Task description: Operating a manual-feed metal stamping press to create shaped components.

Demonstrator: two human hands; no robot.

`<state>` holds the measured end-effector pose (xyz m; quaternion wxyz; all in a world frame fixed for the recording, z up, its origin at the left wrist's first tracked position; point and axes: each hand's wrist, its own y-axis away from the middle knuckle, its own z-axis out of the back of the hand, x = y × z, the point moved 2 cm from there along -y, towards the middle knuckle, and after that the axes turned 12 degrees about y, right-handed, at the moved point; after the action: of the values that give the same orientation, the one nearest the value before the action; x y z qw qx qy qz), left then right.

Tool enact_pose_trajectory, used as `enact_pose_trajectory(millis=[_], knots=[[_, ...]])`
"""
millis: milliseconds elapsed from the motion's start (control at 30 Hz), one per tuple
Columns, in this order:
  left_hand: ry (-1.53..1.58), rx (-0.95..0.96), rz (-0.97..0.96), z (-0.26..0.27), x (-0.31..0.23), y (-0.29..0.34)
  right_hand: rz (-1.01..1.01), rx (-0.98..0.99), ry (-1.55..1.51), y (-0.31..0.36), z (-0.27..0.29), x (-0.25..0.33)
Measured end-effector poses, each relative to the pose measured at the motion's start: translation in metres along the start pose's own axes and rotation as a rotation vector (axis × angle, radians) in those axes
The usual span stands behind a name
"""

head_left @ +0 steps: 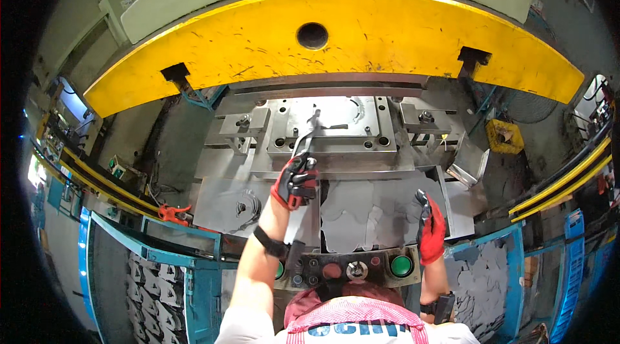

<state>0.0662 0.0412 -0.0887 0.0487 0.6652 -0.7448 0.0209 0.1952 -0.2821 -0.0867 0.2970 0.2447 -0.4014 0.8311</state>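
My left hand [297,181], in a red and black glove, is closed around a long, slim metal tool [306,140], perhaps tongs. The tool's blurred tip reaches over the steel die [336,145] under the press. A small dark strip [334,127] lies on the die's bright top. My right hand [431,226], gloved alike, has its fingers stretched forward, beside the grey metal sheets [371,211] in front of the die; nothing shows in it. Curved grey metal parts [247,210] lie on the plate left of the sheets.
Above the die hangs the yellow press ram [387,31]. A control panel [342,270] with a green button [401,266] stands close to my body. Blue-framed bins with metal pieces flank me, the left frame [189,299] included. A yellow basket [504,136] stands at the right.
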Motion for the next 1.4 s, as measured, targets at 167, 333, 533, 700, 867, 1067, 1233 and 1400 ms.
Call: enact_pose_trajectory(millis=[167,333,533,700,867,1067,1233,1400], knots=[[-0.386,-0.386,-0.586,0.013,0.059,0.067,-0.119,-0.179,0.027,0.035,0.033,-0.041],[-0.974,-1.090,-1.467,0.087,0.087,0.206,-0.567,-0.464,0.224,0.117,0.068,-0.141],[-0.595,-1.675,-1.075,0.221,0.109,0.311,-1.148,0.013,-0.192,0.221,0.005,-0.209],[-0.460,-1.529,-0.858,0.238,0.107,0.303,-0.842,0.269,0.002,0.251,-0.056,-0.219],[-0.483,-1.547,-0.647,0.270,0.092,0.313,-0.987,0.417,-0.331,0.226,-0.054,-0.189],[-0.637,-1.496,-0.575,0.327,0.069,0.315,-0.969,0.438,-0.196,0.214,-0.058,-0.176],[-0.651,-1.633,-0.490,0.227,0.081,0.252,-1.037,0.299,-0.332,0.237,-0.060,-0.196],[-0.599,-1.732,-0.522,0.277,0.077,0.287,-0.995,0.236,-0.188,0.222,-0.067,-0.173]])
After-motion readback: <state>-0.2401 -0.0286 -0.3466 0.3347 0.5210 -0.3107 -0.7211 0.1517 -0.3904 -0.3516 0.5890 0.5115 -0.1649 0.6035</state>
